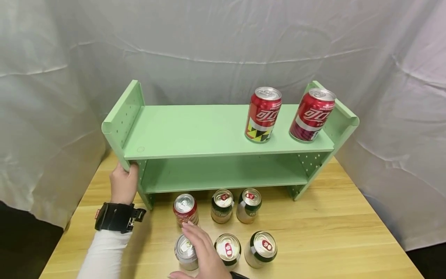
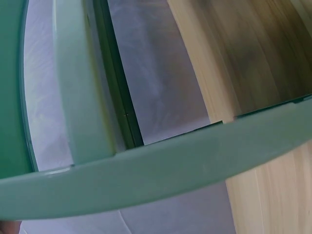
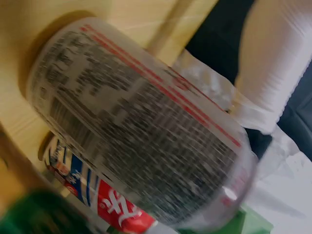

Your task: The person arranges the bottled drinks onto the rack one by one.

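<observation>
One green shelf with two boards, on one table; the left hand grips the shelf's left side just below the upper board; the right hand, released, fingers extended and thumb apart, lies over one silver can, contact indeterminable; two red cans stand at the upper board's right; six cans stand before the shelf in two rows of three: the silver one, one red-sided can, four green-banded cans

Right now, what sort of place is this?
Probably a staged tabletop setup indoors: pale cloth hangs behind and beside a wooden table, and a green shelf stands on it.
</observation>
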`<state>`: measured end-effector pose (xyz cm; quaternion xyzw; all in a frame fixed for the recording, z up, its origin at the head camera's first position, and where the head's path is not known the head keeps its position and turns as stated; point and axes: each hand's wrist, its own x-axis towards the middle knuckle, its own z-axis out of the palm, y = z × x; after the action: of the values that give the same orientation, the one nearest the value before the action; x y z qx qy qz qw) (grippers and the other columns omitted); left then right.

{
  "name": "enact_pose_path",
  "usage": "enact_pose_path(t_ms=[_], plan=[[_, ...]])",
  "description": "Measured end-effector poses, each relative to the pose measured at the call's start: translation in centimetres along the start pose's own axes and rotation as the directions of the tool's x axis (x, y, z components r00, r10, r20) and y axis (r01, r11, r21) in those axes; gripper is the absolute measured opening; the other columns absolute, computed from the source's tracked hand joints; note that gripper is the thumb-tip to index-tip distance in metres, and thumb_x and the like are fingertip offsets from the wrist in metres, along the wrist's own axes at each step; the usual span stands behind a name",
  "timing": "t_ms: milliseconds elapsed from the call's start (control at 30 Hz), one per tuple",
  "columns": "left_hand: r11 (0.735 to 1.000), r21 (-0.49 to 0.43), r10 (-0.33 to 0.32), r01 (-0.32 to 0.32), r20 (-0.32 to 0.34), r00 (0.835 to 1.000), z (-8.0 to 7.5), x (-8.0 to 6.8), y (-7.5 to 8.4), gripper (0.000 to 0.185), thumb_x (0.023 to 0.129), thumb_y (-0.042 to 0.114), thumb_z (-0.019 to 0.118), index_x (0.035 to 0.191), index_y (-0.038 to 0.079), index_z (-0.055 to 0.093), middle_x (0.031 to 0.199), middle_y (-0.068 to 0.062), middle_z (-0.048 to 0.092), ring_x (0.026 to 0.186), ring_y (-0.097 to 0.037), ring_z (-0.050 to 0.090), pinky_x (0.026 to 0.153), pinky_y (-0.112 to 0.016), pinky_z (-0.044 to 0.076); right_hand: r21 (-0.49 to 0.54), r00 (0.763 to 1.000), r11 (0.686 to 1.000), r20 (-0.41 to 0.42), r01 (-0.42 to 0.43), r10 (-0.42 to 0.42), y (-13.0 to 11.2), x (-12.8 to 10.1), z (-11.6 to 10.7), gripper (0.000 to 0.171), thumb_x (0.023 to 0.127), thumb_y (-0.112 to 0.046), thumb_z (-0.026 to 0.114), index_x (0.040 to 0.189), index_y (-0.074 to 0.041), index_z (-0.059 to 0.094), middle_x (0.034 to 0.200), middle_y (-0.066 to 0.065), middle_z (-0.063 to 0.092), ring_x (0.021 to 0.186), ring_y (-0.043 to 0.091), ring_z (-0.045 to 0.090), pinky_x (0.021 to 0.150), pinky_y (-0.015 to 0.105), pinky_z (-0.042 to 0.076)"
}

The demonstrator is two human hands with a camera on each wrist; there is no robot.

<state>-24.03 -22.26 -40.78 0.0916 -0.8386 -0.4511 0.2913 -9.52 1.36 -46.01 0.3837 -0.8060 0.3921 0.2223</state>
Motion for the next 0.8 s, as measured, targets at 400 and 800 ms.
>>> enact_pose_path(t_ms=[400,800], plan=[[1.000,-0.011,-0.006,0.006,0.009,1.000,-0.1,0.0,0.2,0.013,0.092,0.013,0.044,0.082,0.004,0.047,0.058,-0.002,0.033,0.060,-0.020,0.042,0.052,-0.025,0.033,-0.201,0.996,0.980,-0.091,-0.017,-0.002,1.3,-0.8,3.0,0.096,0.067,-0.047,0.078,0.137,0.003,0.037,0.139,0.020,0.042,0.135,0.027,0.034,0.112,0.031,0.022],[1.000,-0.005,-0.009,0.009,0.003,1.000,0.0,0.1,-0.1,0.015,0.092,0.011,0.043,0.078,0.005,0.043,0.060,-0.004,0.031,0.055,-0.017,0.037,0.050,-0.026,0.029,0.125,0.975,0.970,-0.045,-0.209,0.216,2.3,-1.8,4.6,0.111,0.058,-0.031,0.088,0.142,0.006,0.025,0.145,0.023,0.030,0.133,0.030,0.034,0.102,0.043,0.037]])
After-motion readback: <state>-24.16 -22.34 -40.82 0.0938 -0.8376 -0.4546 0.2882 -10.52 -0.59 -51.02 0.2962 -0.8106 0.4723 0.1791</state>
